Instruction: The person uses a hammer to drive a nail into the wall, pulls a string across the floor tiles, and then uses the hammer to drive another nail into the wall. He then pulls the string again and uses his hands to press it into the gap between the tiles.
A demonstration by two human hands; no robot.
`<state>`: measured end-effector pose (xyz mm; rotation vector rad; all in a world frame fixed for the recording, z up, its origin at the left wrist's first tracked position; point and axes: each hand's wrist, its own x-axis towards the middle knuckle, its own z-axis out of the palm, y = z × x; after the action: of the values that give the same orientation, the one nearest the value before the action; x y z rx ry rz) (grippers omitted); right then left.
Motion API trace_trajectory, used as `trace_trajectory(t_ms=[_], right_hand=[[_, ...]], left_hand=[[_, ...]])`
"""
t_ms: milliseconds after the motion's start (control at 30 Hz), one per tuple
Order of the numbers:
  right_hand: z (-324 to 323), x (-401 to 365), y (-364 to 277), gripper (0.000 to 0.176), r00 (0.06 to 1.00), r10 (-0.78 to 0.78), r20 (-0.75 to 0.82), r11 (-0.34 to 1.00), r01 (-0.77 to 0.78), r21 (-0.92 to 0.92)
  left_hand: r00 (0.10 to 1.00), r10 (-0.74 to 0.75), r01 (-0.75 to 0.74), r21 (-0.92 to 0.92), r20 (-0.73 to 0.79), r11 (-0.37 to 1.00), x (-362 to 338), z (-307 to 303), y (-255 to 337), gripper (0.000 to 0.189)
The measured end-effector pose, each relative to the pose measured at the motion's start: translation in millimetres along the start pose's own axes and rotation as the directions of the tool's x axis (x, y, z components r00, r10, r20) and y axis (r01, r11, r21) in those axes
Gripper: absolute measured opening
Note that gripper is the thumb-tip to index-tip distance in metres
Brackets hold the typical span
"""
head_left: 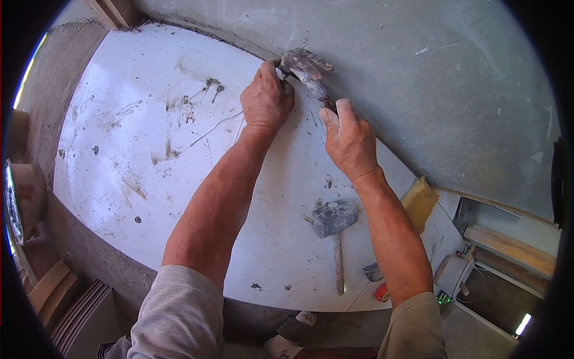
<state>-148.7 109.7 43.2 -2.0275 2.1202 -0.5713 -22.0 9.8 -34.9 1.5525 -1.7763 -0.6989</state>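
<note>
My right hand (351, 139) is closed around the handle of a mortar-crusted hammer (306, 67), thumb lying along the grip. The dirty head of this tool is up against the foot of the grey wall. Just left of the head, my left hand (267, 99) is closed at the seam between the white panel (239, 179) and the wall; what its fingers hold is mostly hidden. A thin pale string (215, 128) lies on the panel by my left wrist. Nearer to me, a rubber mallet (334, 220) with a wooden handle rests on the panel.
The grey wall (430, 78) borders the panel's far side. A yellowish piece (420, 203) lies near my right forearm, with a red object (381, 292) below it. Wooden boards (508, 248) are at right. Stacked flat sheets (84, 317) stand at lower left.
</note>
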Motion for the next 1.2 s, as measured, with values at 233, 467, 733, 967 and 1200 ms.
trace_trajectory(t_ms=[233,467,733,967,1200], right_hand=[[5,0,4,0.027,1.0,-0.011,0.0,1.0,0.011,-0.019],[4,-2,5,0.023,1.0,0.002,-0.006,0.999,-0.002,-0.034],[8,-4,3,0.024,0.999,-0.007,-0.038,1.0,0.007,-0.005],[5,-3,4,0.025,1.0,-0.002,-0.018,0.999,0.001,-0.039],[-24,-13,-6,0.022,0.998,0.016,-0.055,1.0,-0.014,0.025]], left_hand=[[1.0,-0.025,0.025,0.016,0.005,1.0,1,0,1,0.034],[1.0,-0.005,0.005,0.008,-0.008,1.0,1,3,1,0.035],[1.0,-0.002,0.002,0.001,-0.004,1.0,-1,2,-3,0.037],[1.0,0.004,-0.004,0.009,-0.003,1.0,1,2,-1,0.036],[0.999,-0.002,0.001,0.012,0.051,1.0,1,-1,1,0.035]])
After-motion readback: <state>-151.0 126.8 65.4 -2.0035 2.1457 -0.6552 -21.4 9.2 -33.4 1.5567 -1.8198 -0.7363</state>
